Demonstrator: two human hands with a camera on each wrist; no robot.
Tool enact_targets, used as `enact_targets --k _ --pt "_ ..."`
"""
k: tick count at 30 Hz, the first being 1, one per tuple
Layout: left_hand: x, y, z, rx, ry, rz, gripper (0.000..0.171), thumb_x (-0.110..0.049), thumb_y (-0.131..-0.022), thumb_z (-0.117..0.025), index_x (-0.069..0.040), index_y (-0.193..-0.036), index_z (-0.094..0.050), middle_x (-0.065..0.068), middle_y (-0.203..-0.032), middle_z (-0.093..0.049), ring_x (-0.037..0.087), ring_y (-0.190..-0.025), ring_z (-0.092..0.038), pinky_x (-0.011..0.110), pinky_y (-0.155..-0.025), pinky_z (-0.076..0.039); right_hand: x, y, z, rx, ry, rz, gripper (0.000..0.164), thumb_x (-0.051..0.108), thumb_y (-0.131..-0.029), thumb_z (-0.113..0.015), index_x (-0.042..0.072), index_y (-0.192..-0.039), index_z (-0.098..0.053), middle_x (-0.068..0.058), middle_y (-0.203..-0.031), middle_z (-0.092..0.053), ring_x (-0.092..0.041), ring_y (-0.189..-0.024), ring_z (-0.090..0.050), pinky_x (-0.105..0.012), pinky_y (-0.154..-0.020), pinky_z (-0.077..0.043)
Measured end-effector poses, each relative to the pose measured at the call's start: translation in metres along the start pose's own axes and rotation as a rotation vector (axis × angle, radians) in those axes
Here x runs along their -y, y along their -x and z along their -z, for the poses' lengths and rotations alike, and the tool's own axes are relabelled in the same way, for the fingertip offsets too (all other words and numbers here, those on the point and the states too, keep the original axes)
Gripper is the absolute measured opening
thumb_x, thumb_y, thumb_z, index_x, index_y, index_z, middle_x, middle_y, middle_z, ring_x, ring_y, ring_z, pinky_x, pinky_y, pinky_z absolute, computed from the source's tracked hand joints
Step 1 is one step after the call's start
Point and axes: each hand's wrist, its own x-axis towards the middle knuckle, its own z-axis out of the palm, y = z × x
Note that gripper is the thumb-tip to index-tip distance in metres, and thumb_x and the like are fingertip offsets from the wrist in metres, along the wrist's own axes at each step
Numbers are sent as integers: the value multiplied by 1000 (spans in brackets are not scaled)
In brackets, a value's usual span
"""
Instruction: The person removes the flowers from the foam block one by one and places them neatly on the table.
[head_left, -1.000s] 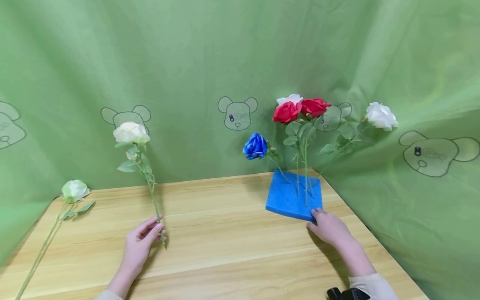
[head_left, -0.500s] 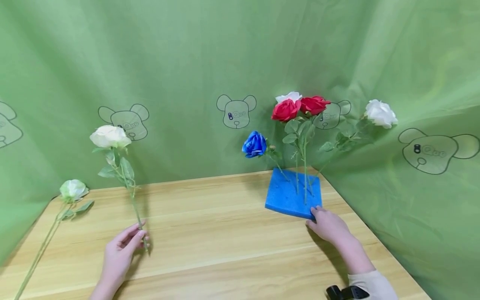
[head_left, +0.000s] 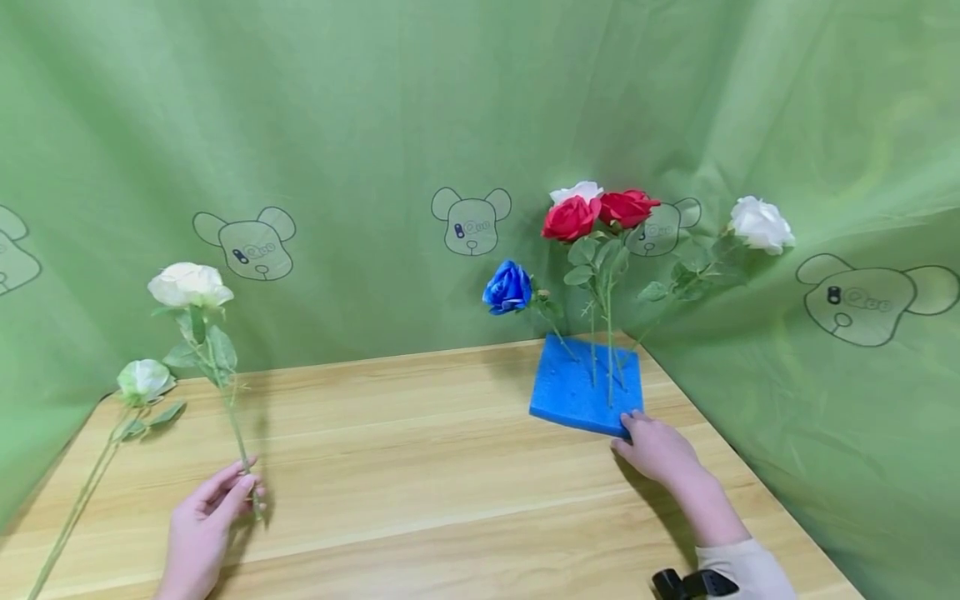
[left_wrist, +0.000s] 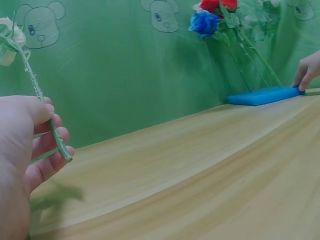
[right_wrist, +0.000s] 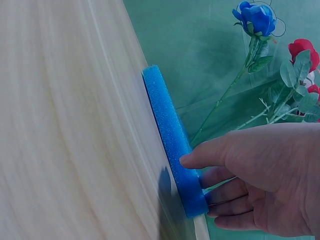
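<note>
Blue foam block [head_left: 562, 400], one, at two o'clock on the counter [head_left: 420, 467]; contents: one blue rose [head_left: 507, 289], two red roses [head_left: 572, 219], two white roses [head_left: 761, 225]. Cream-white rose [head_left: 191, 286], one, leaning toward eleven o'clock, stem pinched in left hand [head_left: 201, 525]. Greenish rose [head_left: 144, 382], one, lying at nine o'clock. Right hand [head_left: 656, 446] gripping block's four o'clock corner.

A block [head_left: 558, 387] lies by the back right corner of the bench [head_left: 420, 467], a cluster of roses [head_left: 572, 219] standing in it: one leans left, one right, three rise between. The right hand [head_left: 660, 454] touches the block's near right corner. Along the bench's left edge lies a loose rose [head_left: 146, 382], head near the back left corner. Right of it, over the bench, the left hand [head_left: 204, 525] holds another rose [head_left: 191, 286], tilted left. Behind hangs a curtain [head_left: 360, 167].
</note>
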Motion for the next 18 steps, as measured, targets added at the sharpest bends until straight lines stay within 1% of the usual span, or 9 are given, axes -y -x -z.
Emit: enact_targets --k 2,4,6,8,11,14,18 --pt "-1 1 5 -10 22 6 25 -2 -93 -62 2 -118 -66 -14 -93 -75 1 -75 -70 15 -64 -57 0 -1 0 -3 -1 2 50 23 -93 -62 -13 -128 -55 -39 -133 -49 -55 -118 -52 -64 -94 -48" --pt "-1 1 9 -20 44 23 24 -3 -93 -63 -4 -116 -68 -16 -94 -75 1 -76 -70 15 -64 -57 0 -1 0 -3 0 1 51 24 -93 -62 -13 -128 -55 -39 -133 -49 -55 -118 -52 -64 -94 -48" --pt "-1 0 12 -30 68 45 23 -3 -93 -64 -8 -114 -70 -16 -95 -75 1 -76 -70 15 -63 -57 0 -2 0 -2 1 0 51 24 -93 -62 -12 -128 -55 -39 -134 -49 -55 -118 -51 -64 -95 -48" --pt "0 -1 14 -43 66 70 22 -6 -92 -65 -12 -112 -71 -17 -95 -74 1 -76 -70 15 -63 -57 -1 -1 0 2 2 -3 51 24 -93 -62 -12 -128 -55 -39 -134 -48 -55 -119 -51 -64 -95 -48" --pt "0 -4 18 -36 75 98 20 -8 -92 -65 -13 -111 -71 -17 -97 -74 3 -76 -70 16 -63 -58 -1 -1 -1 4 2 -6 51 24 -93 -62 -12 -129 -54 -39 -134 -48 -55 -119 -51 -64 -95 -48" --pt "-2 -6 23 -9 79 121 19 -9 -93 -65 -15 -110 -71 -13 -94 -75 5 -76 -71 17 -64 -59 -2 -1 -1 4 3 -8 52 25 -93 -62 -12 -129 -54 -39 -134 -49 -55 -119 -51 -64 -95 -48" --pt "-5 -8 31 3 73 173 15 -11 -93 -65 -20 -103 -73 -12 -91 -75 5 -76 -70 17 -65 -59 -3 -2 -3 3 5 -6 52 25 -93 -62 -11 -129 -54 -38 -135 -49 -55 -119 -51 -64 -96 -48"
